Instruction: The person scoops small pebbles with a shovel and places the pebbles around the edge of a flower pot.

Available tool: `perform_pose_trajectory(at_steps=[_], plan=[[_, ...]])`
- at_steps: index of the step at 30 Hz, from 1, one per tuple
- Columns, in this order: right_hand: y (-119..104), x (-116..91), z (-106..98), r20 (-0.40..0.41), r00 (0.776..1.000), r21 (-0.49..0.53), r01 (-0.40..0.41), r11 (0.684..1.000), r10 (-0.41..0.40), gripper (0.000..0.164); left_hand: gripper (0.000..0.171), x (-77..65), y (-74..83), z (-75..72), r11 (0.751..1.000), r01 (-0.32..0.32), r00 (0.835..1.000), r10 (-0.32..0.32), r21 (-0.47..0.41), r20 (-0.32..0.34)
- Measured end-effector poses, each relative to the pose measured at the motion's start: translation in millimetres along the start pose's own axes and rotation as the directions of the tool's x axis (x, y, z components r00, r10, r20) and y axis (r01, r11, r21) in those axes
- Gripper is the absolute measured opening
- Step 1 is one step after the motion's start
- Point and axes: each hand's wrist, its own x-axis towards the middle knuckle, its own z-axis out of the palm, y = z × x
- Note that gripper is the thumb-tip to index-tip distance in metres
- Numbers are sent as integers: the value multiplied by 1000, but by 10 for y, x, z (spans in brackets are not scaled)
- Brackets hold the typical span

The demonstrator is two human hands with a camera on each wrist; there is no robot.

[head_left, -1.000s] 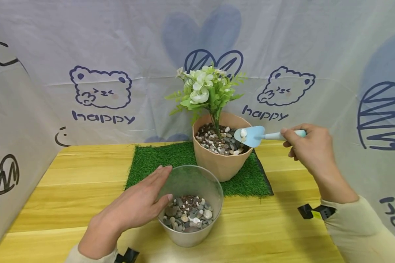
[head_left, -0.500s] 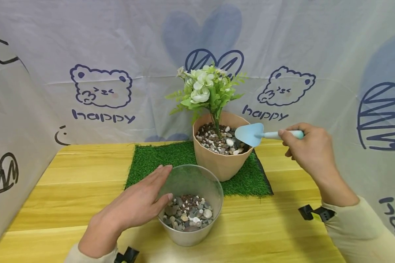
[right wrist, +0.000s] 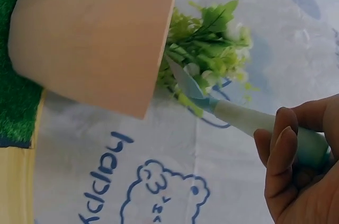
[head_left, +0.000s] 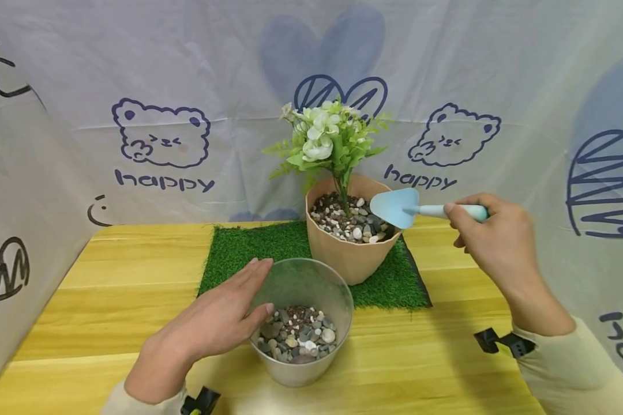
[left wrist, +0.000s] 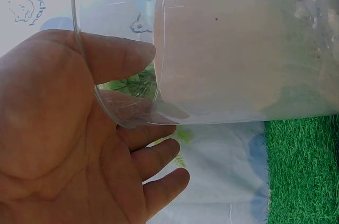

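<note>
In my right hand [head_left: 503, 242] I grip the handle of a light blue garden trowel [head_left: 396, 207]. Its blade, with no pebbles on it, is tilted over the right rim of a peach flowerpot [head_left: 353, 259]. Dark soil and mixed pebbles [head_left: 357, 233] fill the pot around a stem of white artificial flowers [head_left: 319, 132]. My left hand [head_left: 213, 323] rests at the left rim of a clear plastic bucket [head_left: 342, 288], thumb over its mouth and fingers extended. Pebbles [head_left: 311, 334] and brown grit lie in the bucket. In the left wrist view the thumb [left wrist: 122, 57] crosses the rim.
The pot stands on a green artificial grass mat [head_left: 259, 248] on a yellow wood-grain table [head_left: 145, 271]. Behind and at both sides hangs a white cloth [head_left: 239, 69] printed with bears and hearts. The bucket stands in front of the pot.
The white pebbles on the trowel blade have dropped into the pot as the blade tipped. My right hand has shifted slightly; my left hand stays at the bucket rim.
</note>
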Motion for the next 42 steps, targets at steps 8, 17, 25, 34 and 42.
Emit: perform_pose_trajectory(at_steps=[8, 17, 25, 34, 42], plan=[[-216, -254, 13, -46, 990, 157, 142, 977, -137, 18, 75, 3, 7, -3, 1000, 4, 1000, -4, -1, 3], [-444, -554, 318, 194, 905, 116, 362, 925, -378, 2, 75, -1, 13, -8, 1000, -4, 1000, 5, 12, -14], [-511, -696, 815, 381, 772, -39, 562, 826, -508, 13, 76, 6, 12, -3, 1000, -1, 1000, 2, 16, -15], [-583, -735, 1086, 362, 720, -157, 673, 723, -592, 26, 77, 12, 13, -4, 1000, -10, 1000, 10, 22, -24], [-661, -786, 1251, 424, 710, -214, 682, 700, -562, 37, 76, 5, 12, 1, 1000, -10, 999, 10, 15, -32]])
